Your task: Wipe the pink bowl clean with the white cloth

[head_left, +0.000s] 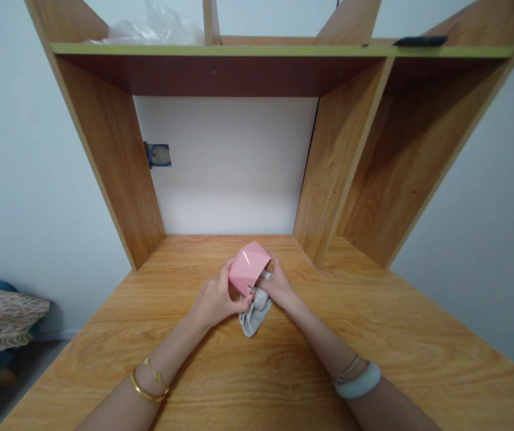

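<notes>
A glossy pink faceted container [246,266] is tilted on its side above the desk, with its opening facing right and toward me. My left hand [217,297] grips it from the left, thumb at the lower rim and fingers behind it. A light grey cloth [255,314] hangs out of the opening and droops below the container. My right hand [277,284] reaches into the opening with the cloth bunched in it; most of its fingers are hidden by the pink wall.
The wooden desk [248,383] stretches beneath both arms. Upright panels and a shelf [221,51] rise behind it, bearing clear plastic wrapping [153,30] and a flat black object [420,41]. An uncovered wall socket box [160,155] shows at the back left. Patterned fabric [0,317] lies off to the left.
</notes>
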`<state>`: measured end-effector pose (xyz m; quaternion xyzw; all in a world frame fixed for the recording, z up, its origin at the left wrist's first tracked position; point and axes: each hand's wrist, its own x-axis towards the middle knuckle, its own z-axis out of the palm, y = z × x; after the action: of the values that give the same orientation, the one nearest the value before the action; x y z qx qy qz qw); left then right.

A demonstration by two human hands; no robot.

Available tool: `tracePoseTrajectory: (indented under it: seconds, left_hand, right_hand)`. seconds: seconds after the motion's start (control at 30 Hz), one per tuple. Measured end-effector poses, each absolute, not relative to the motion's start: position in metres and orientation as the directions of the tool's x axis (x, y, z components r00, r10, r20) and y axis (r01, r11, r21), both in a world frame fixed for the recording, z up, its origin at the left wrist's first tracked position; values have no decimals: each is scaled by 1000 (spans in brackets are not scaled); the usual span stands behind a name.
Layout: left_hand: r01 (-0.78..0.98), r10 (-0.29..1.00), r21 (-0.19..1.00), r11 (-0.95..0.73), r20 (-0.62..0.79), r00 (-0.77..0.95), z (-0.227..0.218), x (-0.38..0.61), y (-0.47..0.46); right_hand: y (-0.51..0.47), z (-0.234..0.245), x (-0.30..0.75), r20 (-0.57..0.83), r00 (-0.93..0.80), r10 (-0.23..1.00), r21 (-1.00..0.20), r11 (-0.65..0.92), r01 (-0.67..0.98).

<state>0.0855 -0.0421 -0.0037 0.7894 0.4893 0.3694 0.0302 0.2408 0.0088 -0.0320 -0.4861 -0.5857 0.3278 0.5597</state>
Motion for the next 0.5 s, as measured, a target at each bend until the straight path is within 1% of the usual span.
tracePoseTrajectory:
  seconds: [0.1,0.2,0.27,0.37,0.43,0.5]
  left_hand:
    - [777,822,407,-480,519,236,0,85,-43]
    - [799,843,403,-445,489,223,2,83,-43]
    - [803,851,410,-433,480,214,1,82,-43]
    - [786,849,431,-443,482,214,0,82,-42]
    - [780,854,445,-440,477,210,-2,83,-41]
    - [781,861,452,-430,467,203,-3,84,-41]
  right_hand:
    - [5,-22,247,342,148,928,-886,266,381]
    - [-3,-11,251,380,175,908,-828,250,502]
    - [-7,-7,254,414,154,897,-800,278,531]
    - [-10,-6,256,467,94,879,-775,355,522]
    - [-9,-10,255,467,81,881,-765,356,536]
    - [-7,-17,252,438,65,897,-769,336,544]
